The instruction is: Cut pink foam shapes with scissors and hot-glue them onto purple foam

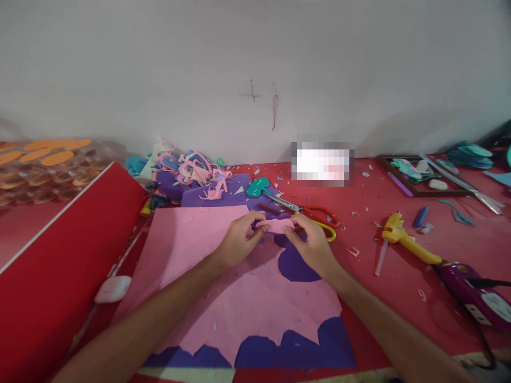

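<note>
Between both hands is a small pink foam cutout (275, 226) with a wavy edge, and a purple layer shows behind it. My left hand (244, 236) pinches its left end between thumb and fingers; my right hand (313, 239) pinches the right end. Below them lies a pink foam sheet (255, 308) with scalloped cut-outs, on top of a purple sheet (271, 351). Just beyond my hands rest scissors (285, 202) with red and yellow handles, pointing left. A teal cutout (258, 187) lies at their tip.
Foam scraps (195, 167) pile up at back left. A red board (80, 255) and a white case (113, 289) stand left. On the right are a yellow glue gun (407, 242), a purple power strip (475, 292) with cables, and a brown frame (439, 189) holding cut pieces.
</note>
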{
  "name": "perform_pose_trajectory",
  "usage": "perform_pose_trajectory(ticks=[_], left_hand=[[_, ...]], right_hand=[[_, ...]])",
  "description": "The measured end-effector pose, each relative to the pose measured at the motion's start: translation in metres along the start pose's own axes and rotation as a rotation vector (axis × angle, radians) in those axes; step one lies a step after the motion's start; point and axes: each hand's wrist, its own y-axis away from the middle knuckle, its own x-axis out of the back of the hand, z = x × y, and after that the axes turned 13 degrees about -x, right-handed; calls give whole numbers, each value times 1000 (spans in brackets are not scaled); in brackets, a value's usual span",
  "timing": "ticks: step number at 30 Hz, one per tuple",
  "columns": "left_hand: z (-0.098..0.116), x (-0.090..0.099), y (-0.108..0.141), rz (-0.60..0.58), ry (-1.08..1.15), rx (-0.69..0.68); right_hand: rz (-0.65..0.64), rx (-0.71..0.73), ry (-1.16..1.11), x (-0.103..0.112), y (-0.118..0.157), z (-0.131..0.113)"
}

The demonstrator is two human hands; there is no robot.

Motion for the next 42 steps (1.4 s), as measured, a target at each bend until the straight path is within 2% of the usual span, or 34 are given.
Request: perform_pose_trajectory(ticks=[26,31,42], left_hand=[[-3,0,2,-5,28,-20],[-2,0,1,47,45,-60],[-5,-1,3,26,118,-55]], right_hand=[[-20,31,8,2,0,-1],[-10,41,-1,2,1,-1],[20,-37,-94,2,2,-2]])
